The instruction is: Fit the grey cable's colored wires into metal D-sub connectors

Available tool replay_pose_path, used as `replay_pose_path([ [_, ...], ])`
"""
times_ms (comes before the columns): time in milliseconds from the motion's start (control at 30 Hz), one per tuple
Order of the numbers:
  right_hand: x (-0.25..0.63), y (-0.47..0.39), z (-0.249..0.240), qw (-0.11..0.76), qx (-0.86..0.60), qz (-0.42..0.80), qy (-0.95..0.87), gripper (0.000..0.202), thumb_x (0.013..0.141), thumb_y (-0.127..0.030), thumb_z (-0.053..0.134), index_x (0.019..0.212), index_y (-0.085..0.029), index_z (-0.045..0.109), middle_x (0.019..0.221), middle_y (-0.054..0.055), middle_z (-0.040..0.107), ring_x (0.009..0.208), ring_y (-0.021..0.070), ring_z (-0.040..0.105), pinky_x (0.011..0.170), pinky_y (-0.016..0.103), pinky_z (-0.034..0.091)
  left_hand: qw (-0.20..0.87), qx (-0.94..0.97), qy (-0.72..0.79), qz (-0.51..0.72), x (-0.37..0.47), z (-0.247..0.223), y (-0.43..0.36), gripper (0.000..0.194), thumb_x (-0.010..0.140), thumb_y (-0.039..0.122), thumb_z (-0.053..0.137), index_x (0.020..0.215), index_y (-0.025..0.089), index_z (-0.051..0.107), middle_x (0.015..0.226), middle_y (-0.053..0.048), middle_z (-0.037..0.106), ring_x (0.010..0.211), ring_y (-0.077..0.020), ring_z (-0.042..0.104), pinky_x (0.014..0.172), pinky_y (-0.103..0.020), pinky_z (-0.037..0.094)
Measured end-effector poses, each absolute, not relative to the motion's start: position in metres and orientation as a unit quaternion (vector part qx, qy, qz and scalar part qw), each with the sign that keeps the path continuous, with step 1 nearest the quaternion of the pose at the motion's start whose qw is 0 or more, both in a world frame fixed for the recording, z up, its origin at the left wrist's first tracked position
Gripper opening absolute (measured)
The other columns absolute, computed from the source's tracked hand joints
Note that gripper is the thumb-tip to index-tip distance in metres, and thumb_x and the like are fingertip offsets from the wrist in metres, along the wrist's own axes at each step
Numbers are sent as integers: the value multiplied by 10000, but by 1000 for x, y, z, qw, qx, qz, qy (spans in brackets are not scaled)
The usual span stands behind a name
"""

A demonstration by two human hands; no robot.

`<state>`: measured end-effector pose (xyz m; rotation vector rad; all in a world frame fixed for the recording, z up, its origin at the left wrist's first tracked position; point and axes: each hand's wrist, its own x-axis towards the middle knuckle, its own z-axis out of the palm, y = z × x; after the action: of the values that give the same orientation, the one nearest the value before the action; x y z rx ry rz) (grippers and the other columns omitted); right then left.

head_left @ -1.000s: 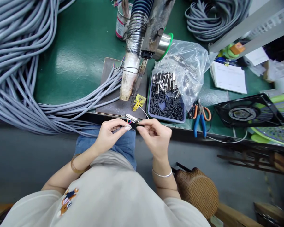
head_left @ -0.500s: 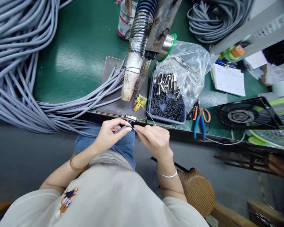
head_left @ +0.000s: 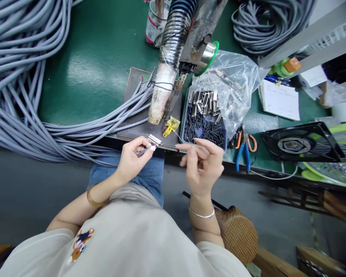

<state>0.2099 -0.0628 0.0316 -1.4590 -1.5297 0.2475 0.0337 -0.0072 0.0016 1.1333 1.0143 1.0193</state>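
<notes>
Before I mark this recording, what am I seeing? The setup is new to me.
No robot here: a person works bare-handed, filmed by a head-worn camera looking forward and down. The left hand pinches a grey cable, near coloured wires at a multi-pin connector. The right hand is apart, near the tray; whether it holds something small is unclear. That tray holds short black tubes and metal connectors. Also on the green table: grey cable bundles, blue-handled pliers and a black fan.
</notes>
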Motion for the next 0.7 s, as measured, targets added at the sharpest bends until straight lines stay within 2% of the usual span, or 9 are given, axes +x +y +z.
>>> replay_pose_path([
  [100,207,-54,29,411,-567,32,-713,198,973,-136,593,1120,-260,636,1037,44,808,834,177,793,744,296,631,598,511,439,435,34,0,-7,150,796,227,703,711,164,598,719,6,588,549,-61,469,512,-195,378],
  [167,204,-48,24,396,-540,34,-742,143,947,-119,634,1013,-244,660,1055,55,808,943,191,791,812,293,639,597,519,434,431,35,0,-6,153,798,223,702,702,168,597,699,2,588,585,-81,506,536,-198,402],
  [367,193,-37,4,485,-571,172,-640,81,943,-158,643,895,-224,642,1006,39,801,849,148,785,697,239,657,604,497,429,452,39,1,0,133,769,219,704,702,171,599,673,18,585,581,-81,522,530,-187,412],
  [500,192,-35,1,479,-558,133,-664,114,923,-118,644,902,-229,632,1072,47,805,883,155,790,745,244,659,586,484,439,480,44,1,6,132,737,192,688,678,171,571,667,24,581,587,-76,531,550,-180,431],
  [700,197,-26,4,475,-547,117,-679,138,913,-112,632,882,-239,589,1113,61,801,952,193,794,761,286,671,555,498,443,498,51,2,15,130,719,152,663,665,178,547,650,35,565,565,-68,488,518,-175,387],
])
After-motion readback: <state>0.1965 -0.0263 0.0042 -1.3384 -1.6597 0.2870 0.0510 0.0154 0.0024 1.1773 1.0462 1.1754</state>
